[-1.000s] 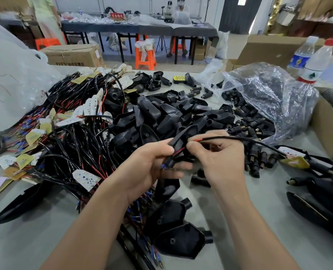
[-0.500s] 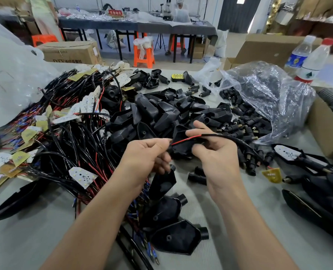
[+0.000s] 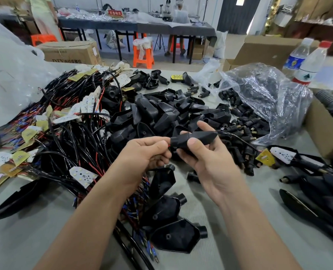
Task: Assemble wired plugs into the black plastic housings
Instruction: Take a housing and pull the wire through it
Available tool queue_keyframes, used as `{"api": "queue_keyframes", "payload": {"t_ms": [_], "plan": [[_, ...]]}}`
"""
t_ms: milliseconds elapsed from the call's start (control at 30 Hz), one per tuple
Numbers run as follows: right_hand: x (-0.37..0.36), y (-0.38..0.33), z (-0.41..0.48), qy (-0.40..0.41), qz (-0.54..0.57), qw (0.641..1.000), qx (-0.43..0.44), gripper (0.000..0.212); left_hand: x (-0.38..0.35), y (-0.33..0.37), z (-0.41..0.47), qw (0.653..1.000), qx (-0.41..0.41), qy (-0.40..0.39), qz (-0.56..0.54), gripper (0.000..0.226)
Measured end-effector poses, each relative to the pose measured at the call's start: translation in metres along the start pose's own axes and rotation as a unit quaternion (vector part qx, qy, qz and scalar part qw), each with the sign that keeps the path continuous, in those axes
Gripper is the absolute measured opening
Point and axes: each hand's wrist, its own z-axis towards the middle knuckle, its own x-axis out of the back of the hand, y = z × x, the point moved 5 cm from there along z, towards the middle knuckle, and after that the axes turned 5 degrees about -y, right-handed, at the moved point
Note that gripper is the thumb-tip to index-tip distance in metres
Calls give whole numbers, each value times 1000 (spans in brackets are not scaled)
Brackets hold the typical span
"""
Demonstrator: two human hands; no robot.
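Black housing (image 3: pixel 196 136) held above the surface (image 3: pixel 210 211), gripped in my right hand (image 3: pixel 210 162). Left hand (image 3: pixel 148 152) pinches the red wire (image 3: pixel 169 145) at its neck. Risk: a hard tug could strip the wire or jam it inside.

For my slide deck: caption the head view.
Right hand grips a black housing while left hand pinches its red wire.

Far back, a long dark table (image 3: pixel 136 28) spans the room, orange stools (image 3: pixel 143 57) beside it, pale floor (image 3: pixel 161 61) below, dark door (image 3: pixel 237 16) right, cardboard box (image 3: pixel 70 51) left.
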Motion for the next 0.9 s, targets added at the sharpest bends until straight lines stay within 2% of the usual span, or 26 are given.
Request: {"api": "queue_keyframes", "payload": {"t_ms": [167,267,333,433,500,600,633,700,800,900], "plan": [[12,-8,3,43,101,994,1,54,14,9,0,997,-51,60,12,38],[20,-10,4,77,108,991,10,55,25,10,0,995,-43,86,-38,40],[19,-6,4,64,137,989,-3,54,27,8,0,991,-32,98,-90,35],[15,-4,5,36,180,983,-26,51,31,9,-1,979,-58,133,-141,28],[12,-1,5,22,185,981,-44,44,30,13,-3,973,-89,94,-190,23],[6,5,4,4,197,978,-64,36,8,22,-9,946,-114,-144,-266,10],[5,5,4,3,210,976,-66,38,4,23,-12,939,-110,-183,-270,11],[7,4,5,3,233,970,-66,46,8,21,-9,942,-101,-163,-274,20],[7,3,5,-12,239,970,-52,47,22,17,-5,945,-92,-53,-308,30],[-1,5,1,-49,188,980,-37,44,26,17,-5,933,-95,-47,-345,20]]}}
